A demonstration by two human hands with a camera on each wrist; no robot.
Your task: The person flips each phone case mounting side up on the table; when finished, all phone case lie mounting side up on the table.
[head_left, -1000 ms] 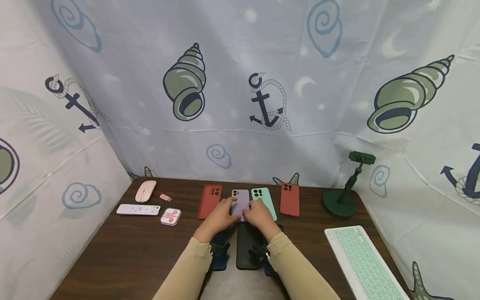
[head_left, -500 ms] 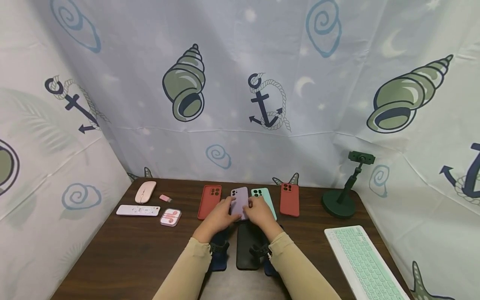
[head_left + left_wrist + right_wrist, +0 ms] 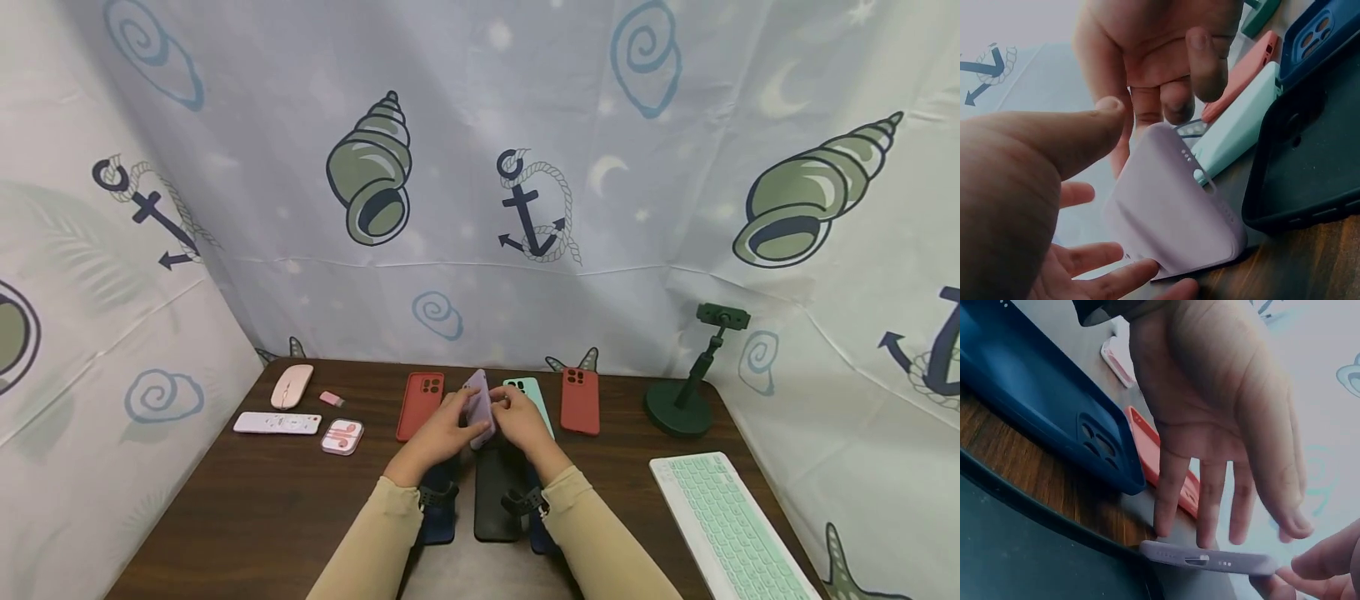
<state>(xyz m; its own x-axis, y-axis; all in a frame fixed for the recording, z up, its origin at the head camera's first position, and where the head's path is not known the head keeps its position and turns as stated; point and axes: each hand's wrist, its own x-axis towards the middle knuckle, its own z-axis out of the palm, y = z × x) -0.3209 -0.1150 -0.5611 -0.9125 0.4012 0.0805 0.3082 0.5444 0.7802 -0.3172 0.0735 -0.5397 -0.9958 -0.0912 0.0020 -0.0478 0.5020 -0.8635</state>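
Note:
A lilac phone case point(image 3: 478, 410) stands tilted on its edge between my hands, just beyond a black phone case point(image 3: 497, 504). In the right wrist view, my right hand point(image 3: 1329, 569) pinches one end of the lilac case, whose bottom edge with a port slot faces the camera. The left hand point(image 3: 445, 425) has its fingers fairly straight, with fingertips right at the case's side; its thumb point(image 3: 1094, 128) is apart from the case in the left wrist view. Close to the right hand point(image 3: 520, 422) lies a mint phone case point(image 3: 536, 396), partly hidden by it.
Red phone cases point(image 3: 422, 405) lie left and right of the mint one. Navy phone cases point(image 3: 438, 527) sit under my wrists. A mouse point(image 3: 291, 386), remote point(image 3: 277, 422), USB stick point(image 3: 331, 398) and boxed earphones point(image 3: 342, 437) are left; a camera stand point(image 3: 678, 407) and keyboard point(image 3: 727, 517) right.
The lilac case was lying flat in the row; it has been lifted at one side and turned up onto its edge. The right hand's fingers have moved slightly left with it.

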